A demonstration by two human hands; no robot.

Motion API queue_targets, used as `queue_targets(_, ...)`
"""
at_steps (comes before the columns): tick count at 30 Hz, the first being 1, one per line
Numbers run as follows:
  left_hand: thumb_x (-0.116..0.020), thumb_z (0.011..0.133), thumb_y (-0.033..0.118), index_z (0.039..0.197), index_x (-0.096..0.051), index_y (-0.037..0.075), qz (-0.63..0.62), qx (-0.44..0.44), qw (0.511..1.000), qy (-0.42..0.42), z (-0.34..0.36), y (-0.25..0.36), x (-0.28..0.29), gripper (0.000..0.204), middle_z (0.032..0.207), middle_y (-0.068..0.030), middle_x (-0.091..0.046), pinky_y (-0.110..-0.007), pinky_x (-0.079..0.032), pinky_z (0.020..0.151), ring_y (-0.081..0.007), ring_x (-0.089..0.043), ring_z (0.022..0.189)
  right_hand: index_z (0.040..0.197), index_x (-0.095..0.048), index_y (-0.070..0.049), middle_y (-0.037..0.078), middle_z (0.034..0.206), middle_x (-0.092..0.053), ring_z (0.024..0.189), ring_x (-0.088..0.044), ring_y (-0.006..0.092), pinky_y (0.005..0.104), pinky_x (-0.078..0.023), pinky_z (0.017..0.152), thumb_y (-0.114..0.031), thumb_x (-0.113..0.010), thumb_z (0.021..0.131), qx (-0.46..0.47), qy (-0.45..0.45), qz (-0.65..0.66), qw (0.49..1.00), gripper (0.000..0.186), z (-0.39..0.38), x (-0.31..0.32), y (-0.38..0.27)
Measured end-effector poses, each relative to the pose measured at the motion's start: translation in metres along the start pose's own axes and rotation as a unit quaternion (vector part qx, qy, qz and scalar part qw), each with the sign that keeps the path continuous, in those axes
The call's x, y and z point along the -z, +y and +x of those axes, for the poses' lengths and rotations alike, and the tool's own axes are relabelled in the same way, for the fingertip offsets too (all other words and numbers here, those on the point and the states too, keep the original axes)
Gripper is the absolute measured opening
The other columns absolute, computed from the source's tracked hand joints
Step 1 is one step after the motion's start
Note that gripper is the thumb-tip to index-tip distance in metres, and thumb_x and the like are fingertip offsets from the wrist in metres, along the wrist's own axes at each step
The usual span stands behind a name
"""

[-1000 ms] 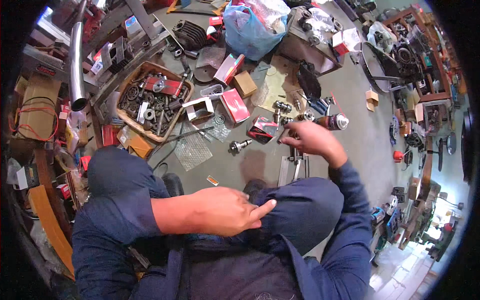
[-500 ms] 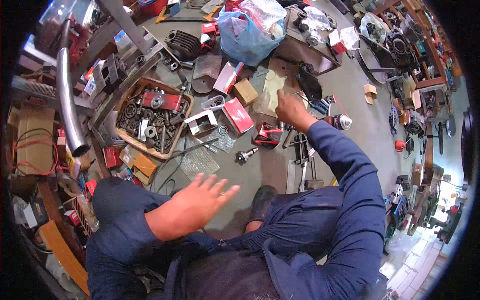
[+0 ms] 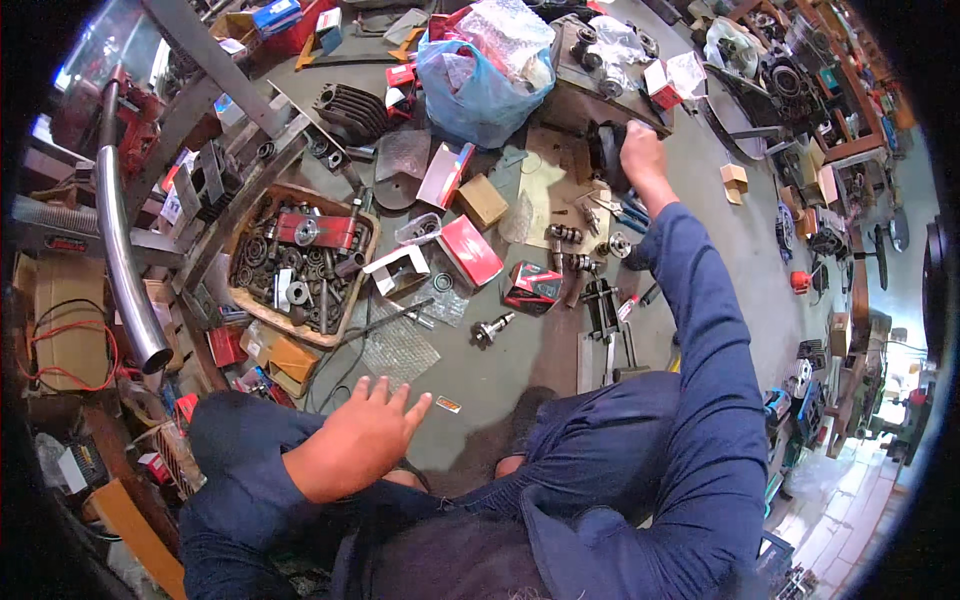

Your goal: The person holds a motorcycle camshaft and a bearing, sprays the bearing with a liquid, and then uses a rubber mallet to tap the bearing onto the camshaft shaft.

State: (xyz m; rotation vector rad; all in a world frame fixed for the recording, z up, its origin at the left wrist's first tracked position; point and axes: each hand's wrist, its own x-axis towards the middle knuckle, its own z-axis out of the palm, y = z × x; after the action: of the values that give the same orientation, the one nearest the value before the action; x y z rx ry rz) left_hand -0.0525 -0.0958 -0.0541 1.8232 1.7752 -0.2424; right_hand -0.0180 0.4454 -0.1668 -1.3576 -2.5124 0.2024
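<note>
The person's right hand (image 3: 645,155) reaches far, its fingers curled against a crumpled black item (image 3: 606,158); whether they pinch it cannot be told. The left hand (image 3: 352,437) hangs nearer and to the left, fingers spread and holding nothing, with a small orange sticker (image 3: 448,403) just beyond its fingertips on the floor (image 3: 470,378).

The black item lies by a pale sheet (image 3: 540,185), on the far right of the cluster of parts. Just nearer than it are blue-handled tools (image 3: 630,216), then a round metal flange (image 3: 618,245) and shafts with lobes (image 3: 564,234). A red and black box (image 3: 533,287) stands left of these, and another lobed shaft (image 3: 492,328) lies alone, nearer.

Farther left sit a red and white box (image 3: 470,250), a brown box (image 3: 483,202) and bubble wrap (image 3: 398,345). Beyond them, a tray (image 3: 285,326) holds mixed metal parts, and a blue plastic bag (image 3: 485,98) stands at the far side.
</note>
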Motion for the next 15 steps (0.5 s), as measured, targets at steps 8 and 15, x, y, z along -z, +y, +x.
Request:
queue_targets(8,-0.061,0.092,0.024,0.148,-0.038,0.003,-0.013,-0.078,0.996,0.045,0.018,0.008,0.001,0.064,0.139,-0.0237,-0.052,-0.052,-0.039,0.109,-0.0421,-0.051,0.128,0.111,-0.068,-0.006,0.023,0.105,-0.070,0.099,-0.067,0.0406,0.0497,-0.052,0.088,-0.019,-0.052,0.087,0.019,0.131,0.029,0.991,0.032,0.020,0.045,0.021)
queue_targets(15,-0.059,0.093,0.024,0.148,-0.038,0.003,0.023,-0.079,0.996,0.028,0.022,0.012,-0.004,0.063,0.140,-0.0241,-0.051,-0.052,-0.038,0.110,-0.0430,-0.050,0.130,0.108,-0.070,-0.007,0.022,0.102,-0.071,0.095,-0.068,0.0397,0.0465,-0.052,0.087,-0.018,-0.051,0.087,0.031,0.302,0.099,0.948,0.030,0.018,0.091,0.015)
